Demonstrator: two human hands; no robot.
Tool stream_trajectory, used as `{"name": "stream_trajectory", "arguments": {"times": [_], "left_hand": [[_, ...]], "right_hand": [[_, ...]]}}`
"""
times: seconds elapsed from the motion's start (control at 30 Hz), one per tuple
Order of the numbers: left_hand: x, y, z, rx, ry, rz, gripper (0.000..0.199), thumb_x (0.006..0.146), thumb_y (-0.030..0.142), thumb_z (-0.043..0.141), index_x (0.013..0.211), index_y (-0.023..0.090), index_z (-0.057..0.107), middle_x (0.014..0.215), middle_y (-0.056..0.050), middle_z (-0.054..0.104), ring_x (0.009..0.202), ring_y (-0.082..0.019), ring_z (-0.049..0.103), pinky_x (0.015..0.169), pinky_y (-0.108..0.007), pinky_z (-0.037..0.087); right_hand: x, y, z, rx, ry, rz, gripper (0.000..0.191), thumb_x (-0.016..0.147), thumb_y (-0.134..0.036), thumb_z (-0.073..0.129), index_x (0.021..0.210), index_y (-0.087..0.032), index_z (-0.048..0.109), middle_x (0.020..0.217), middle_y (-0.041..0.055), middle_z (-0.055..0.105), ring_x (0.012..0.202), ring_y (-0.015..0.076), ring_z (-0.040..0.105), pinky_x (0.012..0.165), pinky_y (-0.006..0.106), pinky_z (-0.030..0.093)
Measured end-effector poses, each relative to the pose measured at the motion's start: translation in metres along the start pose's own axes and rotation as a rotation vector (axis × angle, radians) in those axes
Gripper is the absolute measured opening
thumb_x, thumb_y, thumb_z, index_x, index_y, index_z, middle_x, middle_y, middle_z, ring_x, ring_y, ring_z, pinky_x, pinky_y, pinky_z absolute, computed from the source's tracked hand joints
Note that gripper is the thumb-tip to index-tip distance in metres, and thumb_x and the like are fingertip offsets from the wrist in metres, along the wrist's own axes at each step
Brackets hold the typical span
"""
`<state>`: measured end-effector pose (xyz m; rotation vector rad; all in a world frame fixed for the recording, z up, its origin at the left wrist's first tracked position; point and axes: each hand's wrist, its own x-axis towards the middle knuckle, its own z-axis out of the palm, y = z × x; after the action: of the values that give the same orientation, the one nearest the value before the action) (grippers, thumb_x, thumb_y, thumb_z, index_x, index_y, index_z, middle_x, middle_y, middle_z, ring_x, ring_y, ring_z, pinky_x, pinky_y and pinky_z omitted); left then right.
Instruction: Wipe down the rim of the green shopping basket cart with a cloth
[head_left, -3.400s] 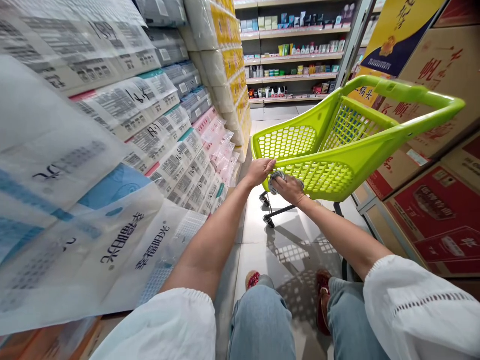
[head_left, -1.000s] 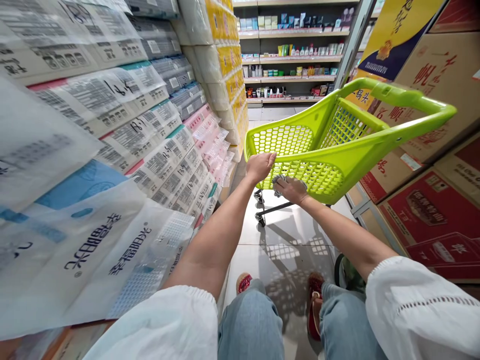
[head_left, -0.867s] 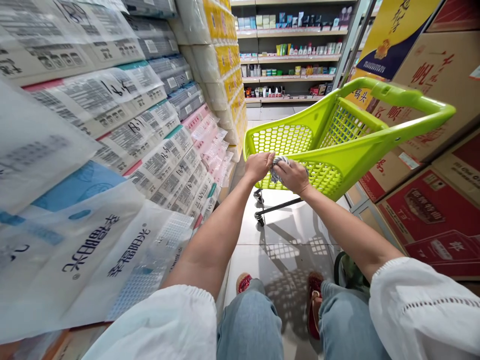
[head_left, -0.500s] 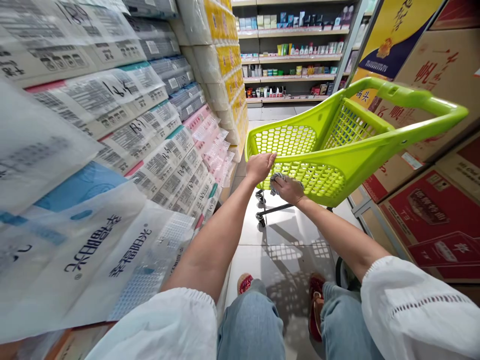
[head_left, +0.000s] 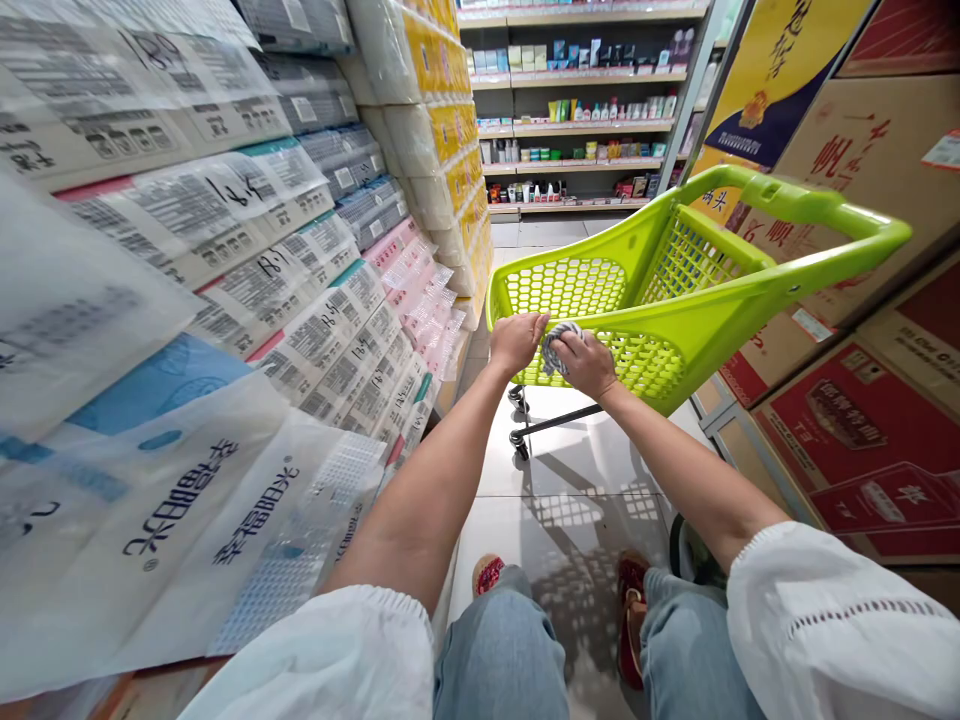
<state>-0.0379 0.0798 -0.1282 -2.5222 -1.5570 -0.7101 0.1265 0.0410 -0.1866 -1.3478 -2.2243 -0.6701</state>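
Note:
A lime-green shopping cart [head_left: 750,310] stands in the aisle in front of me, its handle off to the right. My left hand [head_left: 517,342] is closed over the rim at the cart's near left corner. Just to the right, my right hand [head_left: 589,365] grips a bunched grey-and-white striped cloth [head_left: 556,350] and presses it against the cart's perforated side, a little below the rim. Part of the cloth is hidden under my fingers.
Stacked plastic-wrapped packs [head_left: 300,290] line the left, with yellow-and-white packs [head_left: 450,150] behind them. Cardboard cartons [head_left: 840,430] are piled on the right. Shelves of small bottles and boxes [head_left: 585,125] stand at the back. Cart wheels [head_left: 519,442] rest on the tiled floor.
My right hand and the cloth have moved up the cart's side toward the rim. My left hand stays on the corner. The view has shifted slightly.

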Motion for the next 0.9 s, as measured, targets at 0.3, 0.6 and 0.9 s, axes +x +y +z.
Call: {"name": "stream_trajectory", "arguments": {"times": [0.3,0.6,0.9], "left_hand": [[-0.001,0.007,-0.009,0.018,-0.055,-0.027,0.062,0.096,0.053,0.007,0.095,0.024,0.061,0.097,-0.005,0.070,0.089,-0.020,0.063,0.069,-0.029,0.037],[0.011,0.039,-0.014,0.083,-0.119,0.055,0.048,0.098,0.044,0.020,0.096,0.020,0.062,0.100,-0.009,0.068,0.094,-0.022,0.060,0.081,-0.033,0.038],[0.015,0.042,0.007,-0.006,-0.032,0.010,0.051,0.098,0.045,0.015,0.092,0.020,0.059,0.099,-0.008,0.067,0.096,-0.022,0.058,0.080,-0.033,0.036]], "right_hand": [[-0.033,0.007,0.016,-0.023,-0.098,-0.161,0.033,0.094,-0.023,0.037,0.114,-0.028,0.062,0.110,0.0036,0.063,0.091,0.0188,0.048,0.068,0.030,0.032],[-0.002,0.044,-0.036,-0.041,0.133,-0.005,0.036,0.090,-0.032,0.045,0.122,-0.023,0.057,0.121,0.0095,0.056,0.098,0.0229,0.045,0.078,0.033,0.034],[-0.037,0.025,0.022,-0.008,-0.115,0.003,0.036,0.093,-0.026,0.037,0.120,-0.029,0.060,0.119,0.0055,0.060,0.095,0.0218,0.049,0.074,0.032,0.035]]}}
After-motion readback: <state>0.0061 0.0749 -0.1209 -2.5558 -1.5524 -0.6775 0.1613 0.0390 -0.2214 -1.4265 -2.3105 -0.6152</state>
